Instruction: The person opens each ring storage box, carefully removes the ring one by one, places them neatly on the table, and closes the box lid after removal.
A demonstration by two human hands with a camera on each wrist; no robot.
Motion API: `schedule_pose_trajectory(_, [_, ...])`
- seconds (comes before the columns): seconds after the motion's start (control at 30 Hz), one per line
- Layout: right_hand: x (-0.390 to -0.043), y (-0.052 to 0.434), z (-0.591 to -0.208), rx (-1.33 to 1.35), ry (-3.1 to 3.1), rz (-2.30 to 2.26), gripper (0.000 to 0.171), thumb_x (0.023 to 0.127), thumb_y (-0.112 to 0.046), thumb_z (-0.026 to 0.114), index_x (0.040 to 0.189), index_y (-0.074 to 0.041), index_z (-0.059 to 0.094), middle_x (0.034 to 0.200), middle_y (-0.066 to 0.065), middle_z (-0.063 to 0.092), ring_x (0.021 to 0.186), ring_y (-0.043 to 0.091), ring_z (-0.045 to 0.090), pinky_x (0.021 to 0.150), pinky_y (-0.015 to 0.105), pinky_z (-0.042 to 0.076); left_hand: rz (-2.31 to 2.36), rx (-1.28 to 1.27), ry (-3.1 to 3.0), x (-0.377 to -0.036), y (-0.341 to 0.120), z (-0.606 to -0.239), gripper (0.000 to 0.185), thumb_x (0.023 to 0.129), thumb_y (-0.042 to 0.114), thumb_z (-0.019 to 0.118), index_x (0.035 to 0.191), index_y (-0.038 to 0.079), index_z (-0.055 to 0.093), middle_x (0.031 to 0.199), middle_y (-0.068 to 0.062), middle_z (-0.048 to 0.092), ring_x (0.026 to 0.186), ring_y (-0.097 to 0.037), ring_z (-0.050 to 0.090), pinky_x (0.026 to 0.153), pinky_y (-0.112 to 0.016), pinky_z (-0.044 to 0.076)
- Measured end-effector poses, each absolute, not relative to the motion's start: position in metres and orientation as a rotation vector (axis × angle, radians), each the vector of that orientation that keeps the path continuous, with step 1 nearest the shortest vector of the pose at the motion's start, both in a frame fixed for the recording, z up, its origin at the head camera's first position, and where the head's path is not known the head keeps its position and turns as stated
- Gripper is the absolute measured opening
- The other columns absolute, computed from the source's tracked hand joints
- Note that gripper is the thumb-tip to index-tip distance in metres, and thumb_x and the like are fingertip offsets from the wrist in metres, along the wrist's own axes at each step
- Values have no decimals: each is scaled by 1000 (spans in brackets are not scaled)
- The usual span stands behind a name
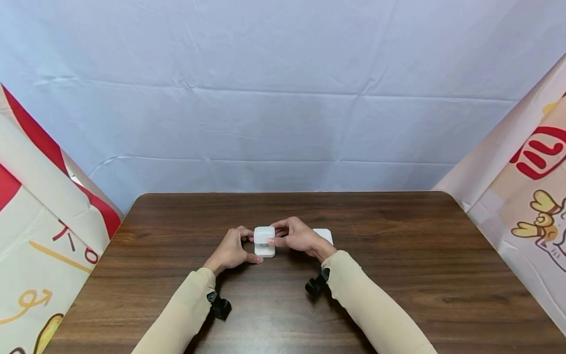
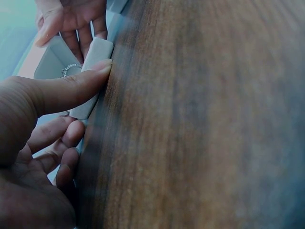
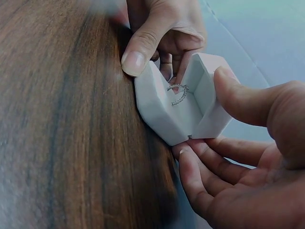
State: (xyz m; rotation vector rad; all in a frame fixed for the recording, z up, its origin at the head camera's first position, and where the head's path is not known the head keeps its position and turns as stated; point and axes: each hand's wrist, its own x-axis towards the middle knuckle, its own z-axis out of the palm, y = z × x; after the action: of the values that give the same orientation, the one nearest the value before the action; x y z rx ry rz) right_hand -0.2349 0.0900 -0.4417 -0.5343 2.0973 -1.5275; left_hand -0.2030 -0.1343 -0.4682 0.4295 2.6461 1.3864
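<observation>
While the table (image 1: pixel 398 275) is bearing everything, both hands are working a white box (image 1: pixel 264 241) at its middle — lid standing half open. The left hand (image 1: pixel 232 251) is pinching the base, the right hand (image 1: pixel 297 237) gripping the lid. A ring (image 3: pixel 178 93) is sitting inside — closing looks unfinished.

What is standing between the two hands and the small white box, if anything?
Nothing visible. The left hand and the right hand both touch the white box directly on the table. The box is half open, with a ring inside.
</observation>
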Motion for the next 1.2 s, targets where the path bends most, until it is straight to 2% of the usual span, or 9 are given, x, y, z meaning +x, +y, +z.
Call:
schedule_pose_trajectory(0.33, [-235, 91, -440, -534, 2082, -1533, 39, 96, -5, 70, 129, 12, 60, 110, 18, 67, 96, 19, 62, 82, 27, 50, 1397, 397, 2636, -203, -134, -469, 43, 68, 8, 96, 104, 5, 74, 98, -5, 61, 93, -23, 51, 85, -40, 43])
schedule_pose_trajectory(0.7, [-237, 89, -440, -491, 2084, -1534, 45, 97, -8, 68, 133, 14, 55, 112, 19, 66, 96, 17, 62, 82, 28, 51, 1397, 410, 2647, -204, -134, -471, 40, 66, 9, 97, 97, 6, 72, 96, -5, 59, 94, -24, 49, 85, -40, 41])
schedule_pose_trajectory(1.2, [-238, 88, -440, -428, 2073, -1538, 50, 99, -13, 67, 139, 14, 51, 119, 19, 65, 99, 17, 63, 91, 38, 53, 1398, 377, 2645, -204, -134, -472, 43, 65, 8, 97, 100, 5, 73, 95, -4, 59, 94, -24, 50, 85, -40, 41])
